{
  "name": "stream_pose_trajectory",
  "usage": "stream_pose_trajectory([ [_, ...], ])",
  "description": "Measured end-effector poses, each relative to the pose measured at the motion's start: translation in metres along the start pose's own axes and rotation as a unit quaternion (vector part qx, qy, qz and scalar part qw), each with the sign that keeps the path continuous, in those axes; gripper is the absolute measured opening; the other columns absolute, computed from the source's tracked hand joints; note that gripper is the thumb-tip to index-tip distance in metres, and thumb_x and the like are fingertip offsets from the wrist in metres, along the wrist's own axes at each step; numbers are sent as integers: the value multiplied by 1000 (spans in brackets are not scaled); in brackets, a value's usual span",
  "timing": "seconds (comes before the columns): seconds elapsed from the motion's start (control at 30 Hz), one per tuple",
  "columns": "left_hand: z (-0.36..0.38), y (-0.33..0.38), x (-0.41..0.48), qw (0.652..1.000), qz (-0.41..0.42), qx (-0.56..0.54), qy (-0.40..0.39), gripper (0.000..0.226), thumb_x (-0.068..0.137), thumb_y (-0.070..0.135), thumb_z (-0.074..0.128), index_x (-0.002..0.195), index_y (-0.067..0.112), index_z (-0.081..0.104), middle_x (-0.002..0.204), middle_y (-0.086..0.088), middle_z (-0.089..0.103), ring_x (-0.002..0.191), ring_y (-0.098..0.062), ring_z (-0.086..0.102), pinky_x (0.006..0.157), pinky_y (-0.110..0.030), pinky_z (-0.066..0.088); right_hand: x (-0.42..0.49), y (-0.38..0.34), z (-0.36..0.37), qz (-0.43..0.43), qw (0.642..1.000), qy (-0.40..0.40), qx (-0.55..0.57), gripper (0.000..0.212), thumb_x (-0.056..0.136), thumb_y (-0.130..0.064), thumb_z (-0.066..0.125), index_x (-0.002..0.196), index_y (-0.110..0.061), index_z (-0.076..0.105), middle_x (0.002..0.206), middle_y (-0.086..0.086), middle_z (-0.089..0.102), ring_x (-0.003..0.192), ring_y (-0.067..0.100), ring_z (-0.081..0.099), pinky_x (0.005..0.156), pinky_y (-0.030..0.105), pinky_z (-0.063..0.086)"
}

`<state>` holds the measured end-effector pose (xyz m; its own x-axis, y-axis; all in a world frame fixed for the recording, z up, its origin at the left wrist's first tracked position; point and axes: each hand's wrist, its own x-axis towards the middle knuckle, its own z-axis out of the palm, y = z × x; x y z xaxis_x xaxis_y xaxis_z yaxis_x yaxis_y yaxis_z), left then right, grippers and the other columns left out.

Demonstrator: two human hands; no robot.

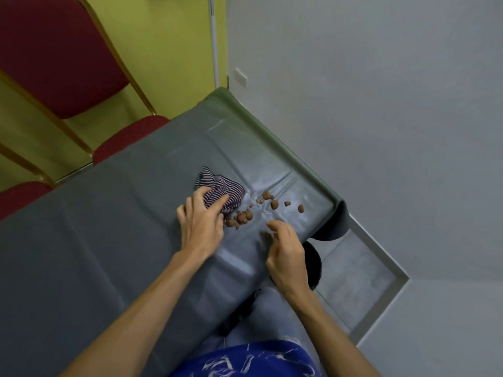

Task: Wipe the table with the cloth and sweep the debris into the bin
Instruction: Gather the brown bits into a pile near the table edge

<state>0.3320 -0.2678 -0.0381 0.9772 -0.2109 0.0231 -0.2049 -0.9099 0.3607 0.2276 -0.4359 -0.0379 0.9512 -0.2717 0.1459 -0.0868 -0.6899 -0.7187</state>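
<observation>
The left hand (pixel 200 221) grips the bunched striped cloth (pixel 221 193) against the grey tabletop (pixel 109 213), its edge touching the brown debris (pixel 242 217), apparently to herd the crumbs together. The right hand (pixel 285 251) rests curled and empty just beside the pile, perhaps as a stop. The dark bin (pixel 314 263) sits below the table edge, near that hand.

This looks like a plain meeting or function room rather than a home. In the upper left of the frame stand red padded chairs (pixel 62 58) with gold metal frames, the banquet kind, set in a row against a yellow-green wall (pixel 168 50). A long table (pixel 95 240) under a grey vinyl cover fills the middle, with bare white walls (pixel 381 91) on the right.
</observation>
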Motion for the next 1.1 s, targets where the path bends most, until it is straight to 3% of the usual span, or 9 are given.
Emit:
stream_pose_trajectory([
  [0.07, 2, 5, -14, 999, 37, -3, -18, 56, 78, 18, 70, 129, 39, 59, 141, -6, 41, 121, -30, 43, 99, -48, 31, 5, 0, 1, 5, 1000, 22, 9, 37, 82, 16, 53, 113, -2, 63, 108, 10, 66, 98, 16, 62, 91, 7, 43],
  [0.13, 3, 6, -23, 998, 51, -15, -38, 55, 79, 20, 69, 130, 40, 57, 142, -4, 39, 123, -27, 42, 100, -46, 31, 12, -1, 1, 30, 998, 42, 34, 34, 82, 14, 55, 108, -5, 65, 101, 6, 69, 92, 16, 65, 86, 15, 49],
  [0.23, -4, 4, -15, 999, 8, -43, -28, 52, 83, 21, 66, 131, 41, 56, 143, -3, 38, 127, -26, 39, 102, -48, 30, 22, 2, -1, 58, 996, 52, 53, 30, 83, 10, 55, 104, -10, 65, 99, 1, 70, 91, 15, 66, 81, 33, 55],
  [0.33, -10, 10, 8, 998, -37, -56, 1, 49, 86, 21, 65, 131, 38, 57, 143, -4, 36, 131, -26, 36, 105, -51, 28, 36, 15, -10, 88, 992, 66, 60, 26, 87, 5, 54, 103, -12, 67, 100, -2, 70, 92, 14, 67, 81, 37, 56],
  [0.6, 16, 61, 57, 999, 26, -1, -44, 49, 84, 18, 64, 129, 37, 58, 145, -6, 36, 128, -29, 39, 104, -47, 27, 71, 62, -47, 168, 980, 79, 64, 35, 83, 6, 45, 98, -18, 67, 87, -5, 70, 86, 12, 66, 82, 34, 56],
  [0.8, 15, 60, 40, 988, 121, 21, -93, 50, 82, 19, 65, 127, 40, 60, 142, -2, 38, 124, -25, 41, 99, -43, 30, 83, 87, -60, 168, 984, 60, -17, 25, 84, 1, 55, 99, -14, 68, 94, -4, 62, 93, 12, 48, 80, 15, 32],
  [1.0, 9, 78, 67, 993, 105, -22, -41, 48, 81, 17, 66, 125, 36, 63, 140, -1, 41, 126, -21, 40, 103, -42, 27, 91, 111, -55, 197, 980, -5, -12, 20, 86, -7, 56, 101, -16, 66, 99, 0, 58, 96, 19, 57, 90, 34, 50],
  [1.1, 13, 100, 85, 985, 160, 0, -64, 49, 81, 17, 66, 125, 37, 62, 142, -1, 40, 127, -21, 40, 104, -41, 26, 95, 112, -57, 207, 978, -13, -4, 19, 84, -7, 56, 97, -16, 66, 97, 0, 57, 92, 19, 59, 89, 35, 51],
])
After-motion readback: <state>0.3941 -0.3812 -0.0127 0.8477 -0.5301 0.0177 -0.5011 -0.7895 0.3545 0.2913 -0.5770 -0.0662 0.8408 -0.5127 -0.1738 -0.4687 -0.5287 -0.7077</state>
